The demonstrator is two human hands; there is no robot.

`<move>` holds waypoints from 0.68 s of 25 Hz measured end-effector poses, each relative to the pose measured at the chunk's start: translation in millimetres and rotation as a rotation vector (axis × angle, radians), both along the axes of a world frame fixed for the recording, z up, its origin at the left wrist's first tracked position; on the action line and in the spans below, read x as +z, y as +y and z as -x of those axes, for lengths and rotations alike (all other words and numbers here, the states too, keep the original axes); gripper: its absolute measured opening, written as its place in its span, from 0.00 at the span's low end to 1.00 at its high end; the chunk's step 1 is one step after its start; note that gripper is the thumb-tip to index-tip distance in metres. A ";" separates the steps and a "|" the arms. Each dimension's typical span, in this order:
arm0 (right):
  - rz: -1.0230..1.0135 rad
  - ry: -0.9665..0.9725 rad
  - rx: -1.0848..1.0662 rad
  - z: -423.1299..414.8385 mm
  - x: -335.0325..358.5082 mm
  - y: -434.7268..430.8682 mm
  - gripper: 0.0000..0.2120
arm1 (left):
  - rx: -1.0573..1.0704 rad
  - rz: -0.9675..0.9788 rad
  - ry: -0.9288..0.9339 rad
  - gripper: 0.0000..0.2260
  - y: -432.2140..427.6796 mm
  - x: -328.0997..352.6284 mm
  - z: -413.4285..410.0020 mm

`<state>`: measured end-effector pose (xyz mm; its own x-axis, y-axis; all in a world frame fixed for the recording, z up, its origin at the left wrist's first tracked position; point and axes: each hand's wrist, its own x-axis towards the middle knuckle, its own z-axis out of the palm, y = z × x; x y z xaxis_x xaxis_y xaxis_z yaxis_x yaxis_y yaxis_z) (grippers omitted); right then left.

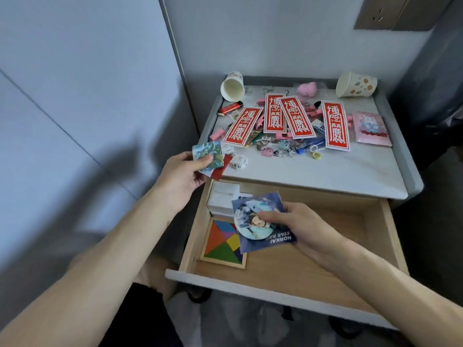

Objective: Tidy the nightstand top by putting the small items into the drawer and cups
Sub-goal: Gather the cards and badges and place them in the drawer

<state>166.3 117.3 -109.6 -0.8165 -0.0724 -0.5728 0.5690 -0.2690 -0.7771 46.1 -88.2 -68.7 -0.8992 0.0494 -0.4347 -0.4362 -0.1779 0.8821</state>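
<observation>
The nightstand top (350,171) is strewn with small items: several red paper slips (295,116), pink clips, keychain charms (280,147), a red lighter (229,108) and a pink packet (372,128). Two paper cups lie tipped over at the back, one left (232,87) and one right (355,84). The wooden drawer (313,261) below stands pulled out. My left hand (183,176) pinches a small square picture tile (208,154) plus a red wrapper at the top's front left corner. My right hand (300,226) holds a blue packaged round badge (258,221) over the drawer.
Inside the drawer, a white box (223,199) sits at the back left and a coloured tangram puzzle (223,242) in a wooden frame lies in front of it. A pale wall panel is on the left. A wall socket plate (390,13) is at the upper right.
</observation>
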 end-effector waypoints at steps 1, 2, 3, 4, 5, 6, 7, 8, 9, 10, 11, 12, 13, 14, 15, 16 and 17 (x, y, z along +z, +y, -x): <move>-0.051 -0.064 0.048 -4.7 -12.5 -13.7 0.14 | 0.042 -0.054 -0.059 0.07 -6.6 -6.0 -3.5; -0.083 -0.131 0.065 -7.0 -24.0 -27.0 0.14 | 0.078 -0.090 -0.104 0.06 -12.1 -10.4 -6.9; -0.092 -0.195 0.056 -6.9 -34.9 -39.1 0.15 | 0.105 -0.103 -0.132 0.06 -17.1 -15.0 -8.6; -0.083 -0.252 0.027 -5.2 -42.6 -49.2 0.15 | 0.123 -0.111 -0.154 0.06 -20.4 -18.5 -9.6; -0.067 -0.296 -0.007 -1.8 -47.4 -58.7 0.14 | 0.138 -0.115 -0.174 0.06 -23.5 -22.7 -9.4; -0.060 -0.325 -0.039 2.4 -50.7 -66.6 0.13 | 0.149 -0.127 -0.195 0.06 -24.9 -25.7 -9.2; -0.075 -0.337 -0.062 6.2 -52.4 -73.7 0.12 | 0.161 -0.139 -0.213 0.05 -25.7 -28.7 -8.9; -0.100 -0.343 -0.083 9.7 -53.0 -80.3 0.10 | 0.172 -0.153 -0.226 0.05 -25.7 -30.4 -8.7; -0.121 -0.346 -0.111 12.3 -54.0 -84.8 0.11 | 0.181 -0.162 -0.230 0.05 -24.7 -31.7 -8.6; -0.122 -0.346 -0.147 15.6 -56.6 -88.5 0.11 | 0.186 -0.171 -0.232 0.05 -24.2 -32.5 -8.2; -0.112 -0.347 -0.183 18.5 -59.8 -91.4 0.12 | 0.189 -0.179 -0.232 0.05 -24.2 -33.4 -7.5; -0.108 -0.343 -0.205 20.3 -62.4 -93.4 0.13 | 0.191 -0.186 -0.230 0.05 -23.4 -33.4 -7.8; -0.127 -0.334 -0.206 21.6 -66.3 -94.3 0.14 | 0.194 -0.185 -0.224 0.05 -22.6 -34.2 -7.9; -0.165 -0.317 -0.181 21.9 -69.8 -94.9 0.14 | 0.196 -0.175 -0.211 0.05 -21.6 -34.7 -8.2; -0.217 -0.291 -0.146 21.8 -74.0 -95.0 0.13 | 0.193 -0.153 -0.188 0.05 -20.5 -35.5 -7.9; -0.281 -0.265 -0.119 21.7 -78.5 -94.6 0.12 | 0.185 -0.128 -0.163 0.06 -18.9 -35.0 -8.2; -0.357 -0.242 -0.103 22.0 -83.0 -93.3 0.12 | 0.174 -0.106 -0.140 0.06 -16.7 -34.8 -7.9</move>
